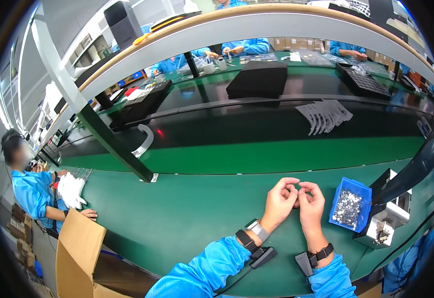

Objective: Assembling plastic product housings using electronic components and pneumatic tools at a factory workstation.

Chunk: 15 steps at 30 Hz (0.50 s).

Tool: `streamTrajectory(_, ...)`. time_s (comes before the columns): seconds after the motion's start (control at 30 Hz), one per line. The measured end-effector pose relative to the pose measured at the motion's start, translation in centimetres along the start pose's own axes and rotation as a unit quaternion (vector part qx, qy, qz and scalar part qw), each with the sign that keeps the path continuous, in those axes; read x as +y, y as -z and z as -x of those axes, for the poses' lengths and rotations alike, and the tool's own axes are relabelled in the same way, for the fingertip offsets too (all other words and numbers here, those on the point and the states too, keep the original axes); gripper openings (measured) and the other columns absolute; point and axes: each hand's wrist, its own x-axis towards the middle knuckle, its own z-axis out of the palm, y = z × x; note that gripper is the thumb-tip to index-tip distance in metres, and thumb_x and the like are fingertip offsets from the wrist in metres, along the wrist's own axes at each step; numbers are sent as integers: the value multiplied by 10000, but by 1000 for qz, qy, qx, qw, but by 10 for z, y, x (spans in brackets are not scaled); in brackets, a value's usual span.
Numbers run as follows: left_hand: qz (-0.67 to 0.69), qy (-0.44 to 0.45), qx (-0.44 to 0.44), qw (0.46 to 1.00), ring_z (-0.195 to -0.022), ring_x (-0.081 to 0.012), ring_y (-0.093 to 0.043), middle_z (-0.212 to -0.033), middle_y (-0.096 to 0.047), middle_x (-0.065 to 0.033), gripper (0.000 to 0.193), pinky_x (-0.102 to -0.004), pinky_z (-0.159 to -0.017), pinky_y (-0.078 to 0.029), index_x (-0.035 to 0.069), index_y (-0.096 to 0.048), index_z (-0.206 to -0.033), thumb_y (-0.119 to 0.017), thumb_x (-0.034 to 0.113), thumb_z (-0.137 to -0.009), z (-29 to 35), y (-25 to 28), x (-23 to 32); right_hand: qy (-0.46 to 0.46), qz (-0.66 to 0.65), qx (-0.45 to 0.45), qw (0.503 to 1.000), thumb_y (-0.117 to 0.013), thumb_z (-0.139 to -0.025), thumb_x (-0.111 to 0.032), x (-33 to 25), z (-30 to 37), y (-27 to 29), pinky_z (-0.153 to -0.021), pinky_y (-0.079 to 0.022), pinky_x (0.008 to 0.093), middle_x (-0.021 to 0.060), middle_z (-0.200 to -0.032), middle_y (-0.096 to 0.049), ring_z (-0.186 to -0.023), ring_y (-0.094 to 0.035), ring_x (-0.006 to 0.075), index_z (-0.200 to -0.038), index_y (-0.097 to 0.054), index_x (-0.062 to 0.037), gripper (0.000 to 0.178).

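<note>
My left hand (279, 202) and my right hand (311, 206) meet above the green table, fingertips curled and pressed together. Whatever they pinch, if anything, is too small or too hidden to make out. Just right of my right hand stands a blue plastic bin (334, 216) holding a heap of small, shiny metal parts (348, 207). Beyond the bin is a metal bench device (382, 232) with a dark arm leaning over it.
An open cardboard box (78, 248) stands at the lower left, near a co-worker in blue (34, 196). A slanted post (112, 141) rises from the table (187, 208). On the dark belt lie curved translucent strips (323, 116) and a black foam block (257, 79). More people work across.
</note>
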Motion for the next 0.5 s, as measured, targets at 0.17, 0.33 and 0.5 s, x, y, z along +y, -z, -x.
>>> streamTrajectory(0.17,-7,-6,7,1000,-601,-16,-530,-795,-569,21,243,-186,-521,-447,21,-612,-1124,-612,-6,-882,0,2,-1,-1,18,2,1000,-541,-925,55,-2,0,-3,-517,-458,192,2,-874,-557,-629,-563,50,-1059,-581,-6,152)
streamTrajectory(0.33,2,-5,4,1000,-589,-13,-509,-794,-575,24,236,-190,-512,-437,18,-610,-1120,-613,6,-885,2,1,1,0,23,10,1000,-527,-922,65,4,0,-2,-506,-444,186,-1,-857,-554,-622,-558,48,-1060,-580,-5,164)
streamTrajectory(0.5,-8,-4,-1,1000,-589,-18,-516,-778,-571,23,244,-192,-522,-438,23,-610,-1120,-618,13,-877,2,1,2,9,20,12,1000,-523,-922,69,-1,2,-3,-505,-443,185,4,-868,-560,-608,-546,42,-1058,-580,-4,165)
